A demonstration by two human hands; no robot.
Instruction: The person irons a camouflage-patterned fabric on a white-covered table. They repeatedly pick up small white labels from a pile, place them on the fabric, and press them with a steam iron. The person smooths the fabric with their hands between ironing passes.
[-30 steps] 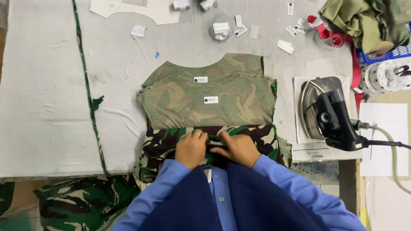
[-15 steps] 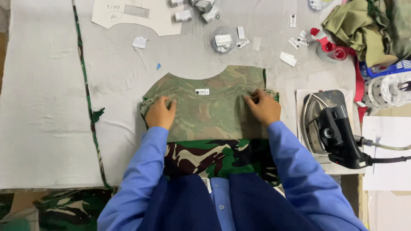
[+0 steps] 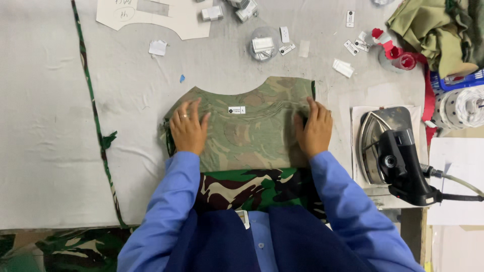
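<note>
A camouflage garment piece [image 3: 252, 136] lies flat on the grey padded table [image 3: 50, 126], its faded inner side up, with a small white label [image 3: 236, 110] near the curved neckline. A darker green camouflage part [image 3: 252, 189] shows at the near edge. My left hand [image 3: 187, 127] rests flat on the piece's left side, fingers spread. My right hand [image 3: 314, 127] presses flat on its right side. Neither hand holds anything.
A steam iron [image 3: 390, 153] sits on its pad to the right, with a hose leading off. White tags and a clear cup [image 3: 263, 44] lie at the back, beside a paper pattern [image 3: 156, 15]. Olive fabric [image 3: 433, 30] is piled at the far right. A green cloth strip [image 3: 98, 136] crosses the table on the left.
Both hands moved from the near hem, where they were close together, up and apart to the sides of the garment. The dark camouflage part at the near edge now shows more.
</note>
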